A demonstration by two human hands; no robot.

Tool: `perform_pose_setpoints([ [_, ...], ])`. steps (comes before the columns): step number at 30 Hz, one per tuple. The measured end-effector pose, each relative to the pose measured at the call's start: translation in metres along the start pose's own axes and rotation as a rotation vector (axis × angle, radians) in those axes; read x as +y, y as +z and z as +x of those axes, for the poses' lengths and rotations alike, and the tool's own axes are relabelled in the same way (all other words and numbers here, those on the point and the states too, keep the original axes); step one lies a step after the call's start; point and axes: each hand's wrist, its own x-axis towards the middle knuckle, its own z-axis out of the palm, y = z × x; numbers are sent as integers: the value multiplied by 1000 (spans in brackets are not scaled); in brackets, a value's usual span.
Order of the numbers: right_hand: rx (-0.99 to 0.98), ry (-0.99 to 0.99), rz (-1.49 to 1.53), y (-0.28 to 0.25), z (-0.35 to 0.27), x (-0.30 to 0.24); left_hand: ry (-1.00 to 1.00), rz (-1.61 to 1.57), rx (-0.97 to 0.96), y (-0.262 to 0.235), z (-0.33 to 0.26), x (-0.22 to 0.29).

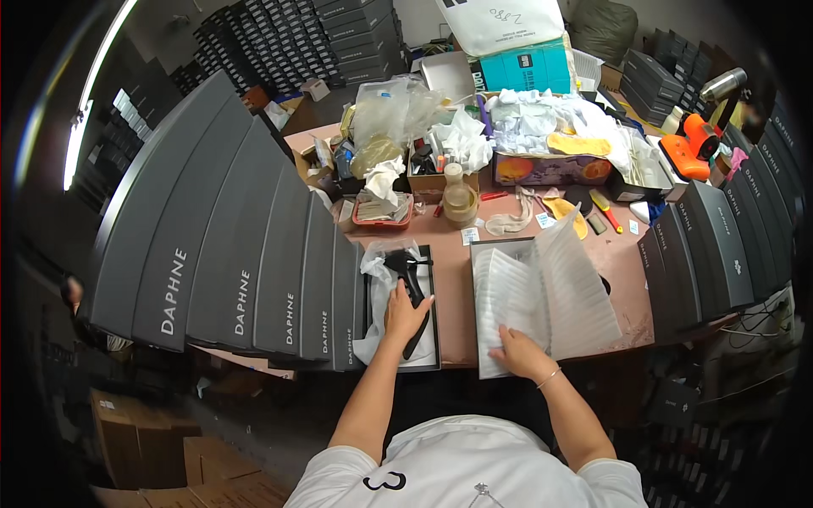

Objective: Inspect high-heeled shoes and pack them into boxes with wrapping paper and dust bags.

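My left hand (407, 315) is closed around a black strappy shoe (414, 288), probably a sandal. The shoe lies over crumpled white tissue paper (377, 275) inside an open dark shoebox (435, 326). To the right, a second open box part (474, 296), either a lid or a tray, holds a ribbed white, translucent packing sheet (511, 284). Part of that sheet stands up and folds over to the right. My right hand (521, 354) grips its near edge, thumb on top and the other fingertips partly hidden.
Tall rows of grey shoeboxes (216, 245) flank the left, with more boxes (694, 245) at the right. Behind sit a lidded bottle (460, 203), a red tray (381, 222), a carton of white paper (550, 169), a yellow-handled brush (603, 207) and an orange device (693, 148).
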Motion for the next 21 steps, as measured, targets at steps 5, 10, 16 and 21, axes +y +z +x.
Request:
perform_pose_setpoints([
  [5, 427, -222, 274, -41, 1, -37, 6, -295, -125, -37, -16, 1],
  [10, -127, -59, 1664, -89, 2, -45, 792, -94, -451, -94, -61, 30],
  [16, -260, -262, 1320, -91, -24, -37, 759, 83, -42, -103, -46, 55],
  [21, 54, -184, 1806, -78, -39, -28, -60, 14, 57, -49, 64, -42],
])
